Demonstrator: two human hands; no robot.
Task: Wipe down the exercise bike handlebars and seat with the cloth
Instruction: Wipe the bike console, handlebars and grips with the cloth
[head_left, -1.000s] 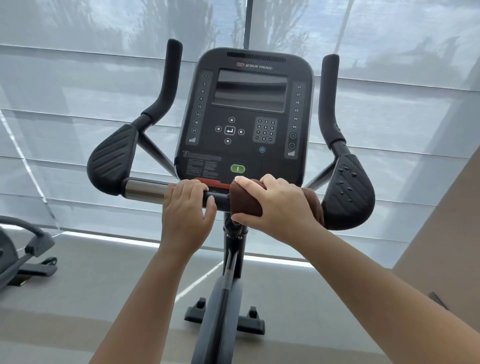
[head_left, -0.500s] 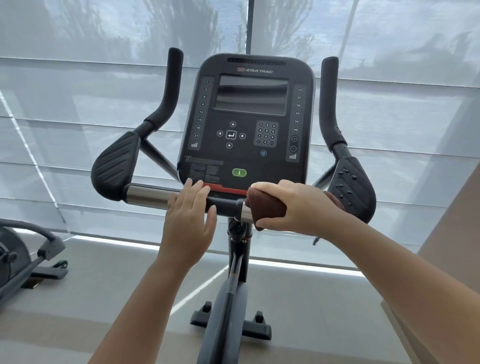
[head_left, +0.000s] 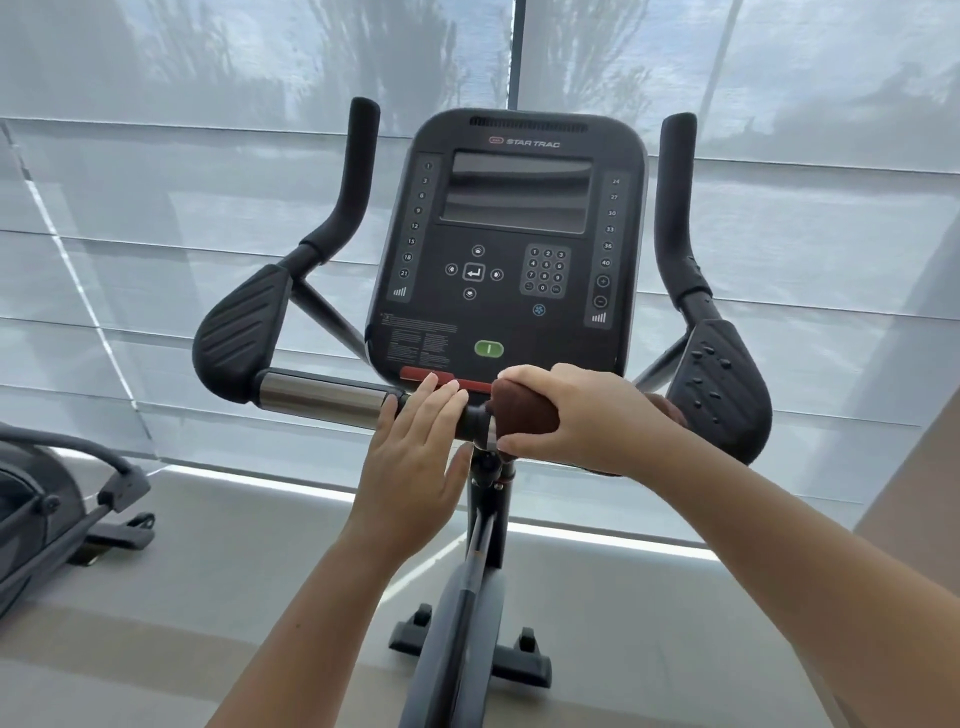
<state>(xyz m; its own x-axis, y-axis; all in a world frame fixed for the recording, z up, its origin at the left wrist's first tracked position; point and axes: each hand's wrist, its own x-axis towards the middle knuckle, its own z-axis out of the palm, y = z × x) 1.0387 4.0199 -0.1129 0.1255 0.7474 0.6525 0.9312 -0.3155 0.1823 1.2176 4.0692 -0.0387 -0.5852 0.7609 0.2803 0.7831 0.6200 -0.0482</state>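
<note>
Clamping the brown cloth (head_left: 524, 415) round the handlebar crossbar (head_left: 322, 397), the right grip (head_left: 587, 415) has its fingers curled over the top & thumb tucked under. It sits just right of the centre post (head_left: 485, 519). The cloth is wrapped on the bar inside that grip. One end sticks out to the left of the knuckles, and a small bit peeks out on the far side of the wrist, next to the right elbow pad (head_left: 719, 389).

The left grip (head_left: 410, 467) is released: fingers straight & together, laid flat over the black middle of the crossbar, thumb spread wide below it. Its fingertips reach the red strip at the bottom of the console (head_left: 509, 249). It lies just left of the cloth w/ a short stretch of bare bar btwn them, not touching.

Left of that hand the chrome part of the bar runs bare to the left elbow pad (head_left: 239, 332). Both upright horns, left (head_left: 353, 176) & right (head_left: 675, 197), stand either side of the console.

Another machine (head_left: 52, 509) sits on the floor at far left, w/ pale blinds (head_left: 156, 182) behind everything.
</note>
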